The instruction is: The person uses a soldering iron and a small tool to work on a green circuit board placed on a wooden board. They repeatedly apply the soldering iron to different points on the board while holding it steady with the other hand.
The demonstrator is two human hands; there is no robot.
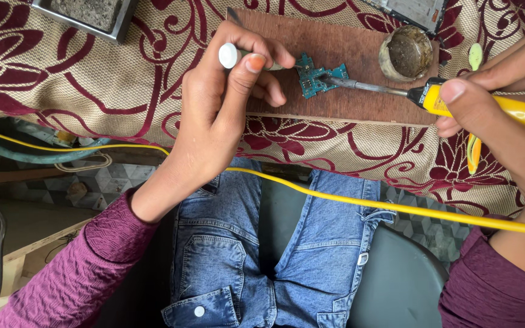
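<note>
Nearest the camera, faded blue denim (244, 261) is seen over the lap, with stitched seams and a round metal snap, flanked by ribbed magenta knit sleeves (74, 273). A smooth yellow cable (360, 203) is stretched across the lap from left to right.

Farther off, a coarse woven beige cloth (92, 79) with dark red floral scrolls is spread over the table. On it a flat brown wooden board (347, 79) is laid, its surface matte and scuffed. A small teal circuit board (314, 76) of irregular outline is set on the wood, left of its middle.

The left hand (220, 103) is curled closed around a slim stick-like tool with a white rounded cap (229, 56), its fingertips pressed down just beside the circuit board. The right hand (505, 91) is clamped on the glossy yellow handle of a soldering iron (457, 100); the grey metal tip is laid against the circuit board's right edge.

At the far right of the wooden board, a round shallow tin (406, 53) with a brownish, crusted inside is placed. At the far left, a grey rectangular tray (86, 15) with speckled contents is partly cut off.
</note>
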